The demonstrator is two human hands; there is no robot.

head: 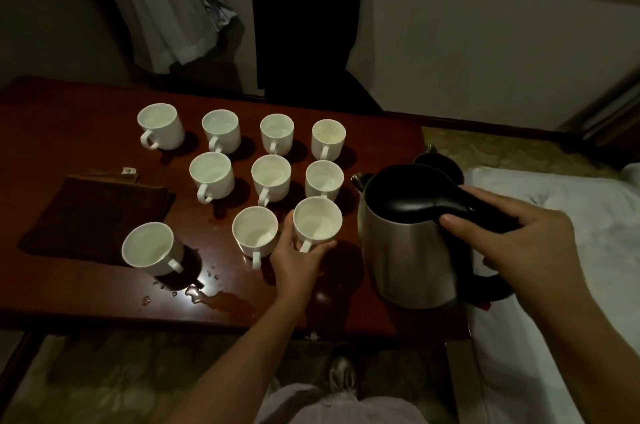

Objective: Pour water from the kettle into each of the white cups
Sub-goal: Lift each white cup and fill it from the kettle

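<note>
Several white cups stand on a dark red wooden table [69, 118], in rows toward the back and middle. My left hand [298, 260] is wrapped around the nearest right-hand cup [317, 221], which stands on the table. Just left of it is another cup [254, 231], and one more cup [149, 247] stands apart at the front left. A steel kettle [398, 250] with a black lid stands upright at the table's right end. My right hand [519, 243] grips its black handle. Its spout points toward the cups.
A folded dark brown cloth [93, 212] lies at the table's left. Spilled water [221, 299] pools near the front edge. A second dark kettle [438, 160] sits behind the steel one. A black chair [308, 25] stands beyond the table, and white bedding [554, 285] lies at the right.
</note>
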